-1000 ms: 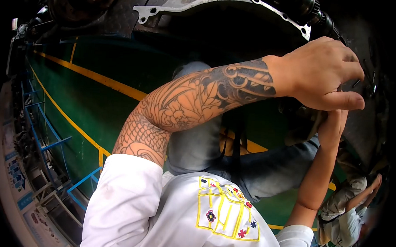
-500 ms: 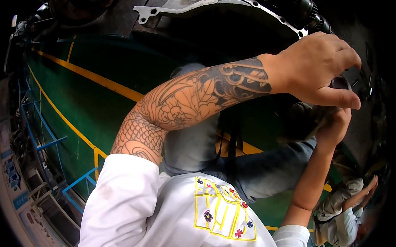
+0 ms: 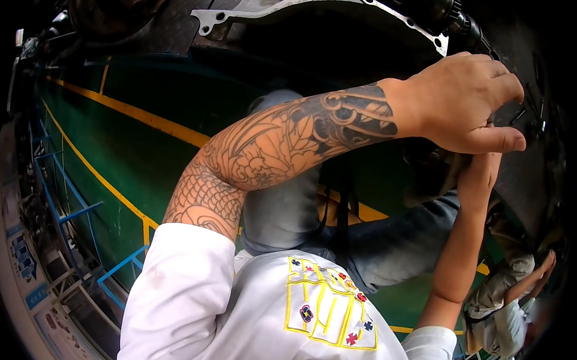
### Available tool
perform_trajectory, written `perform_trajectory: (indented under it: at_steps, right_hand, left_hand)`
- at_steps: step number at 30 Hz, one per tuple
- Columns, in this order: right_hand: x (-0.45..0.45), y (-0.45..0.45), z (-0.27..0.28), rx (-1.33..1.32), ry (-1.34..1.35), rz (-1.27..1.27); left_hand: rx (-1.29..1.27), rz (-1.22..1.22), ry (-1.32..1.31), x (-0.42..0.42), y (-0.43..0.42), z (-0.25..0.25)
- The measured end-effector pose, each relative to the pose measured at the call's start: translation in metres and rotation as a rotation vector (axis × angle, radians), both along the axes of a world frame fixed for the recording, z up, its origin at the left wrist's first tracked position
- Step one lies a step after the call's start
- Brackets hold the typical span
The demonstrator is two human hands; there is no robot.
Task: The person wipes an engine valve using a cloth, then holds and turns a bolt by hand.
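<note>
My left hand reaches across to the right side, its fingers curled and its thumb stretched along below them. What it grips is hidden behind the hand; only a small dark bit shows between thumb and fingers. Directly below, my right hand points upward and touches or nearly touches the left thumb. The right fingers are hidden behind my left hand. Above the left wrist lies a curved metal casing edge with bolt holes, and beside it a dark geared shaft.
A round dark metal part sits on the metal surface at the upper left. Small metal pieces lie at the right. Blue railings stand at the left. Another person is at the lower right.
Half a second ago a dark round part showed between my left thumb and fingers; now it is mostly out of sight. My right hand has turned and shifted slightly left.
</note>
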State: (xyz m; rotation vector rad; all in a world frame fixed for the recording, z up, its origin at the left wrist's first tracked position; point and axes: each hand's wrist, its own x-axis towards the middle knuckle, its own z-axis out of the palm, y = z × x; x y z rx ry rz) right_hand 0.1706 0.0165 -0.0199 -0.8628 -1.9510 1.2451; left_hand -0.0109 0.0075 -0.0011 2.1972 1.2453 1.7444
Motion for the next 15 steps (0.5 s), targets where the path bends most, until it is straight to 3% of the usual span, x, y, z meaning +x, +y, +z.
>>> perform_trajectory:
  at_steps: [3, 7, 11, 14, 15]
  right_hand:
    - [0.010, 0.007, -0.004, 0.034, 0.029, -0.008]
    - [0.025, 0.014, -0.013, -0.279, 0.165, -0.129]
    - [0.027, 0.020, -0.017, -0.148, 0.186, -0.038]
    - [0.011, 0.014, 0.000, 0.369, -0.336, -0.003]
    - [-0.002, 0.006, -0.001, 0.126, -0.138, 0.010]
  left_hand:
    - [0.016, 0.015, 0.008, -0.002, 0.001, 0.000]
    - [-0.026, 0.027, 0.019, -0.007, 0.001, 0.000]
    - [0.065, 0.081, 0.020, -0.005, 0.005, 0.000]
    - [0.135, 0.074, 0.005, -0.004, 0.006, 0.002]
    - [0.143, 0.059, -0.001, -0.003, 0.005, 0.003]
